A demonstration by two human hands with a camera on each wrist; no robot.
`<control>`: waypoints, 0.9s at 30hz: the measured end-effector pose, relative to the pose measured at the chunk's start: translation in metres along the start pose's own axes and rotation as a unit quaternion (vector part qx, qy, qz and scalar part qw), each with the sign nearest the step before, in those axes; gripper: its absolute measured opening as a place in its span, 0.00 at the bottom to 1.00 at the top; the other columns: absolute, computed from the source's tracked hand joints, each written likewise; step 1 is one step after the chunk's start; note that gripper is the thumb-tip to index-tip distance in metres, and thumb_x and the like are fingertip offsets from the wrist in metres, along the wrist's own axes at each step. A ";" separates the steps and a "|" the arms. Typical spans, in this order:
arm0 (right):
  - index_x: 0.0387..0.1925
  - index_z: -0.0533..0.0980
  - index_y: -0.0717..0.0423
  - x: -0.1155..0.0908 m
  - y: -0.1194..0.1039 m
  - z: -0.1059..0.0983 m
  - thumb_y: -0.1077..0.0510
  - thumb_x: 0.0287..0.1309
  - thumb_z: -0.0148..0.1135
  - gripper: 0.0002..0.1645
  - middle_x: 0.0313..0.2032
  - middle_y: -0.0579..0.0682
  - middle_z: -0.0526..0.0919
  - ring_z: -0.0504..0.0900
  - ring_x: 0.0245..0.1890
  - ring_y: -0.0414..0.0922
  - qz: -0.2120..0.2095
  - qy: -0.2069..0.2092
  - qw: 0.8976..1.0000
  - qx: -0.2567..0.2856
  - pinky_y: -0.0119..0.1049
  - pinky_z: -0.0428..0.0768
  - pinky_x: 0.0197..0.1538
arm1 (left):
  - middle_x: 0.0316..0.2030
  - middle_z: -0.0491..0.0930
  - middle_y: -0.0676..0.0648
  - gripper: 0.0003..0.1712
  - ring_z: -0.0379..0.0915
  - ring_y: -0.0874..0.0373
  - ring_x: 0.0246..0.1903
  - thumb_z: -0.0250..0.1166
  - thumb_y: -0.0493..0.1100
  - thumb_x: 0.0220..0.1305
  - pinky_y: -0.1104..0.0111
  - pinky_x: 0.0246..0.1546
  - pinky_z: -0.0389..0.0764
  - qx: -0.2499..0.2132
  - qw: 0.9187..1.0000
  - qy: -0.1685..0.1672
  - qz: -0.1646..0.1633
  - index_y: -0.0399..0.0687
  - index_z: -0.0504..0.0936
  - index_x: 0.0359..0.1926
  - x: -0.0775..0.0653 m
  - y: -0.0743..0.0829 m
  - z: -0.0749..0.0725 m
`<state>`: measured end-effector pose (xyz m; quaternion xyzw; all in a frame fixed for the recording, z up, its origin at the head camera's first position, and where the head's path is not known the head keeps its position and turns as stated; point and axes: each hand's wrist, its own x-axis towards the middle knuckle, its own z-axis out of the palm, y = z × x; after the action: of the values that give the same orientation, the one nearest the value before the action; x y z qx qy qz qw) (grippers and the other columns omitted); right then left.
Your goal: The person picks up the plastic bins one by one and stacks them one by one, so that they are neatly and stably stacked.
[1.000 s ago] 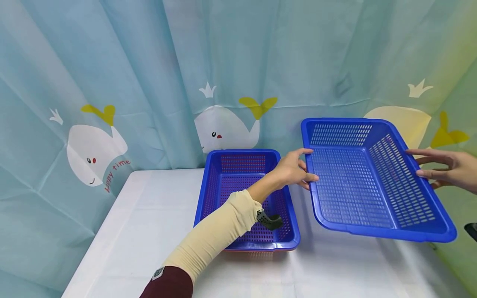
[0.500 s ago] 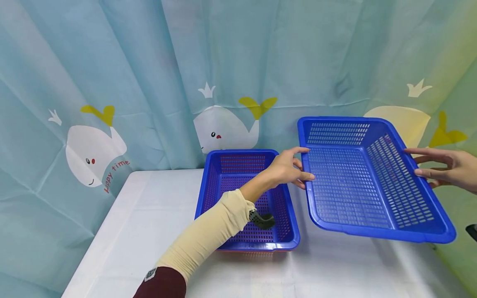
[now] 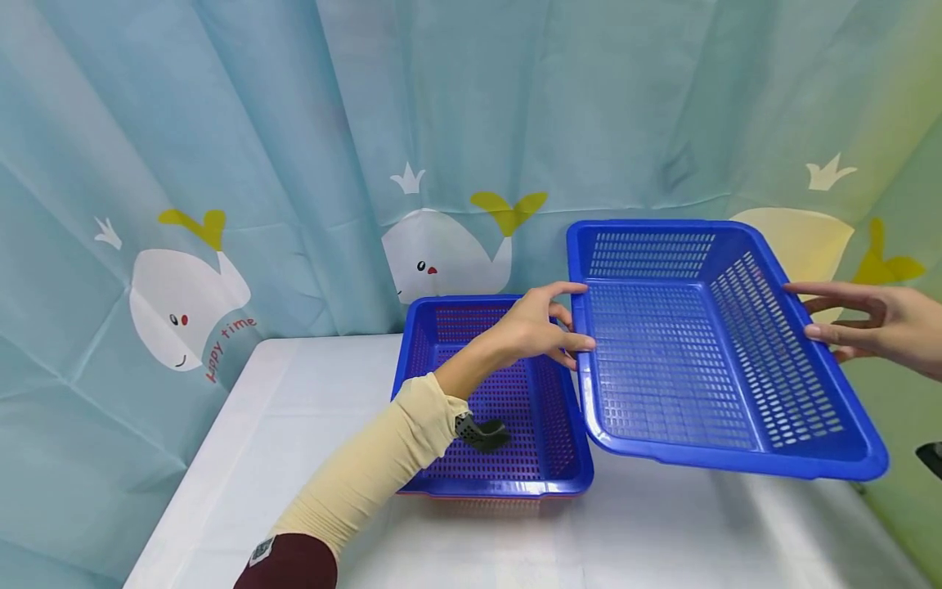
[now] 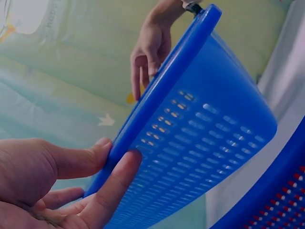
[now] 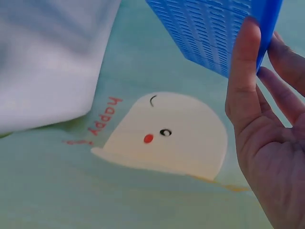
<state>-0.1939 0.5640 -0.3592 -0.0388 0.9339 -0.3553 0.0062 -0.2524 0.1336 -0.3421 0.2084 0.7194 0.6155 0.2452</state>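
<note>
A blue plastic basket (image 3: pixel 662 360) with slotted sides is held up above the right part of the table, tilted so its inside faces the head camera. My left hand (image 3: pixel 540 323) pinches its left rim between thumb and fingers; the left wrist view shows the thumb (image 4: pixel 88 157) on one side of that rim. On the opposite side, my right hand (image 3: pixel 876 323) pinches the right rim, seen closer in the right wrist view with the basket wall (image 5: pixel 214 33) beside the fingers. Below my left forearm, another blue basket (image 3: pixel 567 433) sits nested in a red one, whose edge shows underneath.
The nested baskets stand on a white-covered table (image 3: pixel 309 401) near its back edge. Behind hangs a light blue curtain (image 3: pixel 294 123) printed with whales. A dark object (image 3: pixel 930 458) shows at the right edge of the head view.
Both hands have carried the tilted basket a little to the left and slightly upward, closer to the nested baskets. Those baskets have stayed in place.
</note>
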 end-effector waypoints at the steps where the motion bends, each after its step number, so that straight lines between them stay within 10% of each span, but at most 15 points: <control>1: 0.79 0.60 0.47 0.000 0.000 -0.001 0.58 0.73 0.62 0.39 0.47 0.33 0.73 0.87 0.33 0.39 -0.001 0.000 1.000 0.003 0.38 0.87 0.34 | 0.31 0.74 0.43 0.48 0.86 0.45 0.29 0.73 0.24 0.57 0.50 0.37 0.89 0.001 1.000 -0.001 0.002 0.50 0.66 0.76 0.000 0.000 0.000; 15: 0.79 0.60 0.53 -0.005 -0.002 -0.009 0.58 0.74 0.61 0.37 0.46 0.24 0.75 0.87 0.37 0.38 -0.018 -0.029 0.999 0.007 0.33 0.86 0.37 | 0.35 0.75 0.40 0.46 0.85 0.44 0.28 0.73 0.26 0.59 0.51 0.36 0.89 0.017 1.000 -0.005 0.002 0.52 0.67 0.74 0.002 -0.003 -0.004; 27: 0.76 0.65 0.50 -0.007 0.002 -0.013 0.63 0.71 0.62 0.35 0.48 0.37 0.82 0.88 0.32 0.52 -0.070 -0.033 0.996 0.049 0.37 0.83 0.31 | 0.37 0.75 0.38 0.46 0.85 0.44 0.30 0.73 0.28 0.60 0.49 0.38 0.88 0.045 0.999 -0.008 0.007 0.50 0.64 0.76 0.001 -0.003 -0.006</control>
<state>-0.1871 0.5743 -0.3511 -0.1151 0.9096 -0.3989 0.0138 -0.2564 0.1294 -0.3441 0.2290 0.7427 0.5830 0.2369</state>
